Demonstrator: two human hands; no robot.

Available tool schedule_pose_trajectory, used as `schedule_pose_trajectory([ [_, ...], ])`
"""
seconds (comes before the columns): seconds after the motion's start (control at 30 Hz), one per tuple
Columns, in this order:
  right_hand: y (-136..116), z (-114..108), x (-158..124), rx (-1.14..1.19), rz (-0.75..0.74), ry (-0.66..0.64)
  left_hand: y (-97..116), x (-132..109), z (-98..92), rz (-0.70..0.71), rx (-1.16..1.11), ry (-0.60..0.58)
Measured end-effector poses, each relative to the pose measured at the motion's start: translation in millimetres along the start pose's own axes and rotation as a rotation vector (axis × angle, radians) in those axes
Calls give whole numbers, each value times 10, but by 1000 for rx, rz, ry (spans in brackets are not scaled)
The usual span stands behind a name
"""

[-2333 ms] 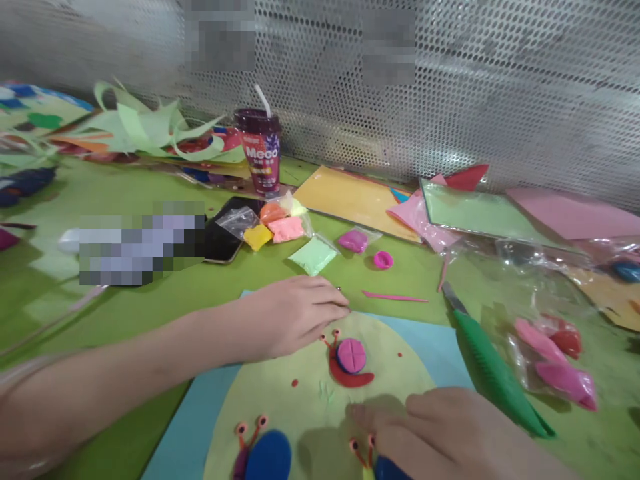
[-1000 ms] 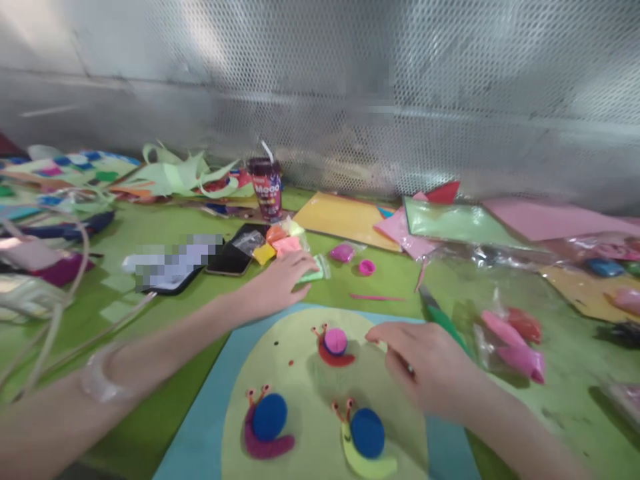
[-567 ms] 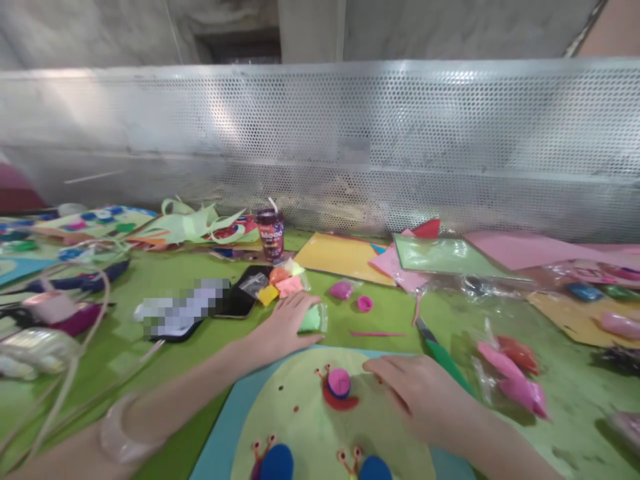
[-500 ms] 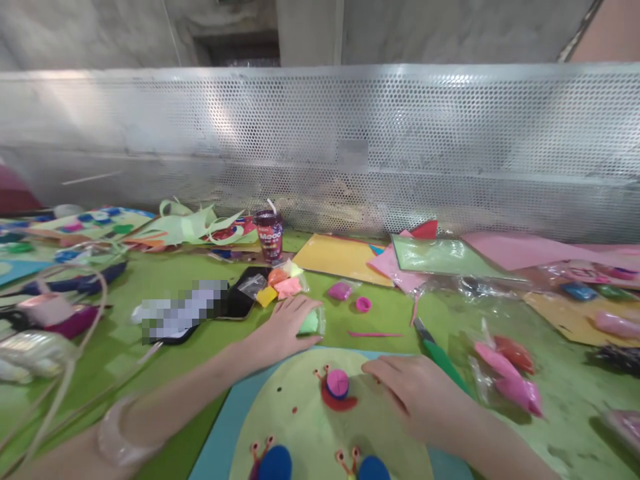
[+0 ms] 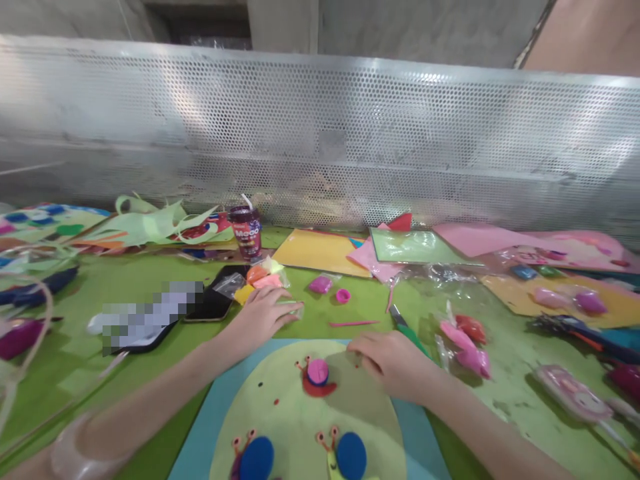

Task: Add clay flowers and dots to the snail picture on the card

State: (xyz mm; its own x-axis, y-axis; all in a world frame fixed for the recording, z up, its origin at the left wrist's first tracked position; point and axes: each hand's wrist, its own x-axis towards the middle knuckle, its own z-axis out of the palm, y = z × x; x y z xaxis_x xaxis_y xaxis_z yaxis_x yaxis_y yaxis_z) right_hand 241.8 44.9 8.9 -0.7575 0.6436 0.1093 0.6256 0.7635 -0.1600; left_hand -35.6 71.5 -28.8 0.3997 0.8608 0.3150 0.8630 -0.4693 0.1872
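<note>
My L hand [image 5: 266, 311] covered a pkt [image 5: 299, 309], R hand [image 5: 383, 360] curled loosely, pink-shelled snail [image 5: 318, 375] btwn; couldn't tell either's hold.

Looks out from the person's head, facing forward and tipped slightly down across the green desk [image 5: 120, 280] toward a perforated metal panel [image 5: 400, 127]. Sits close above the blue sheet [image 5: 205, 427], cutting it off at the bottom edge, and takes in the left hand [image 5: 260, 313] and the right hand [image 5: 393, 363] from behind. Shows, over the panel's top edge, a strip of grey wall [image 5: 425, 27] farther back.
</note>
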Motion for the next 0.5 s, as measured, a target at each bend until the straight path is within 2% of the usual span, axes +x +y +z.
schedule_pose_trajectory([
  [0.1,132,22,15,-26,35,76,-49,-22,59,-29,40,52],
  [0.23,240,29,32,-58,59,133,-31,22,67,5,-14,73],
  [0.33,254,18,36,-57,63,137,105,213,34,14,19,55],
  [0.4,254,11,36,-55,58,143,239,406,30,47,103,-7],
  [0.5,262,12,37,-54,44,153,429,692,81,-120,148,-57],
])
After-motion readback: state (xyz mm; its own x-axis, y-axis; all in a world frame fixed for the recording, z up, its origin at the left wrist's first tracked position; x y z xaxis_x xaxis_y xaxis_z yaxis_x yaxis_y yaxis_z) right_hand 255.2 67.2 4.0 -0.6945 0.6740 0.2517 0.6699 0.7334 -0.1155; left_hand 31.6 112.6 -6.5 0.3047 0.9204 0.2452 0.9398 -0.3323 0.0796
